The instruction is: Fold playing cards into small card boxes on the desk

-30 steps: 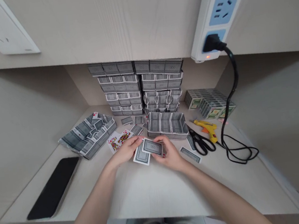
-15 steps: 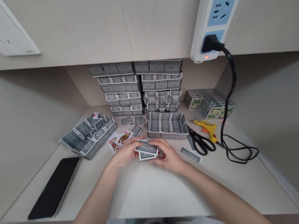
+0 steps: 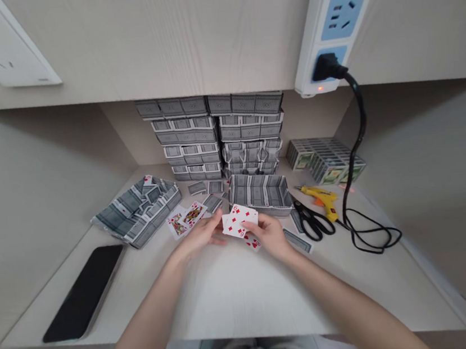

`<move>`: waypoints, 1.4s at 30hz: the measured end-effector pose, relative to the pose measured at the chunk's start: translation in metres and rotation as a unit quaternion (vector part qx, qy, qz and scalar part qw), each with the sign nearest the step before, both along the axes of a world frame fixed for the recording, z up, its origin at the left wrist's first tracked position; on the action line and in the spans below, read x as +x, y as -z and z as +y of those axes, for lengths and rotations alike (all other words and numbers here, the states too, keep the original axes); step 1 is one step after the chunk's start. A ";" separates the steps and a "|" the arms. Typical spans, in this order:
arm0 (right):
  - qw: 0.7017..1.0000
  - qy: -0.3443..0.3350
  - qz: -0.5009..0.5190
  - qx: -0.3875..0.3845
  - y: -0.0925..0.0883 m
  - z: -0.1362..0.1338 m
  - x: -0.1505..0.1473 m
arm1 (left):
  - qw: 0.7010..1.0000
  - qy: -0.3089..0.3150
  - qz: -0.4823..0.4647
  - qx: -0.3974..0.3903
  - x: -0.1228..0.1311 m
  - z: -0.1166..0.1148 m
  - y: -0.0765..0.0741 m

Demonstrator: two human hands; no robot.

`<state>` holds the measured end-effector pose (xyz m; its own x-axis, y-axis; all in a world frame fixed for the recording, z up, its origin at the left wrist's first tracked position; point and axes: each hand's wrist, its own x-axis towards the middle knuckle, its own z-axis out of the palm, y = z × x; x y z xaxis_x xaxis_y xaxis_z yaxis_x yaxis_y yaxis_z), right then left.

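Note:
My right hand [image 3: 271, 235] grips a few playing cards [image 3: 238, 219], its thumb across the face of the top one, a six of diamonds. Close to their left edge is my left hand [image 3: 206, 233], fingers apart; whether a fingertip touches the cards I cannot tell. Beneath the held cards, a red-heart card [image 3: 253, 243] shows partly. Two face cards, a jack or similar [image 3: 194, 213] and another beside it, lie face up left of my hands. Just behind stands an open box [image 3: 263, 214] made of folded playing cards.
Another card box [image 3: 146, 230], with loose cards inside, sits at left near a black phone [image 3: 84, 294]. Stacked card boxes [image 3: 190, 154] fill the back. At right are black scissors [image 3: 316, 225], a yellow glue gun [image 3: 325, 201] with its cable, and wrapped card packs [image 3: 328, 157].
The held cards have turned from backs up to faces up, now in my right hand. My left hand has come off them and opened slightly to the left.

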<state>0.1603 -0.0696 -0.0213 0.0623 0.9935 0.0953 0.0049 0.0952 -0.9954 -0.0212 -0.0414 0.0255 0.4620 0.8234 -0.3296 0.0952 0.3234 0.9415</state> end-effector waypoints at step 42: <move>0.989 -0.087 0.066 -0.102 0.009 0.008 0.002 | 0.998 -0.043 0.019 0.031 0.003 0.007 0.016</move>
